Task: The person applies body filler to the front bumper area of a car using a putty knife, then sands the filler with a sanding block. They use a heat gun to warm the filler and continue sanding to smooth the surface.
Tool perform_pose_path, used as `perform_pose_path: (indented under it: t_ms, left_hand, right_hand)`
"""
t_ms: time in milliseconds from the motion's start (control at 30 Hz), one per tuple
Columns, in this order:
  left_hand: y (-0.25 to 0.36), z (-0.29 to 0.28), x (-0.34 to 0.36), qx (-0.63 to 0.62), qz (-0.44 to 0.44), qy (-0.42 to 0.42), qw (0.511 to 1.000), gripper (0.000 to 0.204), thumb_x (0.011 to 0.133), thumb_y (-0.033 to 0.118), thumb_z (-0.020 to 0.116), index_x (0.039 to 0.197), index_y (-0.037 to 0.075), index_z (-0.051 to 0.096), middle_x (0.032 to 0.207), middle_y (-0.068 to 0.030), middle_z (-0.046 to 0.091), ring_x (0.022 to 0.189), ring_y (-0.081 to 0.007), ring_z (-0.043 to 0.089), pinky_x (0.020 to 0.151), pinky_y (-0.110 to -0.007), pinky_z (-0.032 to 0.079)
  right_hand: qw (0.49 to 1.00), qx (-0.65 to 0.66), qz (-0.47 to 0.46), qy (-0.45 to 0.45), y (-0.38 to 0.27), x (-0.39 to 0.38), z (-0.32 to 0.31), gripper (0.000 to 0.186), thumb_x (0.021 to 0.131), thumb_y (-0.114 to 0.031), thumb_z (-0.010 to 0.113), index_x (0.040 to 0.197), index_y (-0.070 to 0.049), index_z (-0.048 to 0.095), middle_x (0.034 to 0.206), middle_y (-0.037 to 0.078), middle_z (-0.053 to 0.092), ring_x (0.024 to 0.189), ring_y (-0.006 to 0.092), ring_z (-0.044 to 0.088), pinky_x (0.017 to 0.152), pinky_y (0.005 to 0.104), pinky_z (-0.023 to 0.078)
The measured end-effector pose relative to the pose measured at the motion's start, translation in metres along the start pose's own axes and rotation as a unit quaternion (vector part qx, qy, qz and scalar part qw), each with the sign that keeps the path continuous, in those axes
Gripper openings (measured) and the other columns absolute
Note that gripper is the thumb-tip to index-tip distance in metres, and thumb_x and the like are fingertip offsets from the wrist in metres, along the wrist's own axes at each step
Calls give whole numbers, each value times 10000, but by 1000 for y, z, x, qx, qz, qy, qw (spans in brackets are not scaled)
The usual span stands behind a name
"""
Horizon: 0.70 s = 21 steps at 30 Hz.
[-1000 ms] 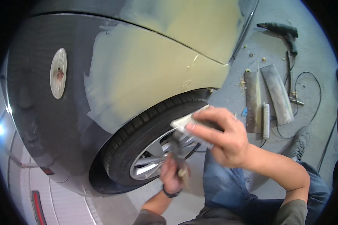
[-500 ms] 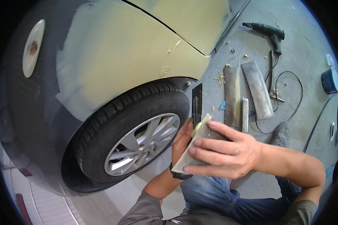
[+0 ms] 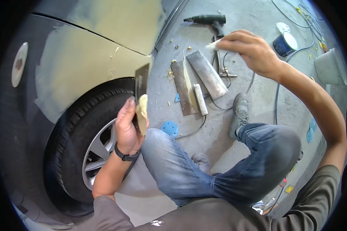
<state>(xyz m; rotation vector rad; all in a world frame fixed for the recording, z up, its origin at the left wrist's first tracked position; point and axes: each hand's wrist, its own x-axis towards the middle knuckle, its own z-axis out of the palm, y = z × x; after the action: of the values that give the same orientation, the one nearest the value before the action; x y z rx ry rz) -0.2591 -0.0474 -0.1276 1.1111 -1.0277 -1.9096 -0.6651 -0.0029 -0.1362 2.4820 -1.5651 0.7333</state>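
Observation:
My left hand [image 3: 127, 125] is closed round a dark flat board [image 3: 141, 81] with a lump of cream paste [image 3: 142, 106] on it, held upright beside the front of the wheel arch. My right hand [image 3: 254, 50] is raised over the floor, its fingers pinching a pale flat spreader [image 3: 214, 45], mostly edge-on and partly hidden by the fingers. At the left stands a dark car panel [image 3: 27, 115] with a broad cream-coated patch [image 3: 88, 65], an oval side lamp [image 3: 19, 63] and a tyre [image 3: 69, 146] below.
On the floor lie a heat gun [image 3: 204, 19], two long metal blades [image 3: 206, 73], a pale bar tool [image 3: 200, 99], blue discs [image 3: 169, 129], cables and hoses [image 3: 304, 17]. A tub [image 3: 285, 44] and bucket [image 3: 330, 66] stand right. My bent legs [image 3: 266, 158] fill the lower middle.
My hands have moved apart: the right one rose up and right with the spreader, and the left moved leftward with the board. The view has turned toward the floor on the right.

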Motion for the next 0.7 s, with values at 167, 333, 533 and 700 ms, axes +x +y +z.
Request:
perform_pose_path:
  t_ms: [167,333,533,700]
  left_hand:
    - [-31,35,0,-8,-55,-41,998,228,1135,297,511,1121,94,613,734,-63,636,530,-140,557,485,-278,447]
    - [-48,95,6,-83,-79,-102,988,234,1139,283,510,1178,84,626,806,-34,675,586,-117,582,529,-263,455]
    - [-40,139,14,-114,-92,-61,987,273,1139,314,507,1186,77,634,872,-19,678,627,-101,577,551,-258,443]
    - [-30,129,26,-84,-37,-7,996,232,1131,285,527,1136,79,635,818,-26,672,612,-137,580,568,-268,458]
  right_hand:
    - [811,384,416,150,-28,-11,-22,367,1035,-94,650,1387,-14,585,1057,124,760,981,152,715,865,314,588]
    - [562,652,423,283,-53,13,5,442,1081,-143,601,1494,-5,528,1255,106,709,1042,146,705,850,315,609]
    - [424,785,357,278,-96,30,36,529,1097,-132,557,1578,48,428,1292,84,680,1122,133,664,971,311,551]
    - [617,678,357,181,-93,-25,56,637,1055,-125,654,1627,-3,401,1287,33,620,1096,67,569,983,231,474]
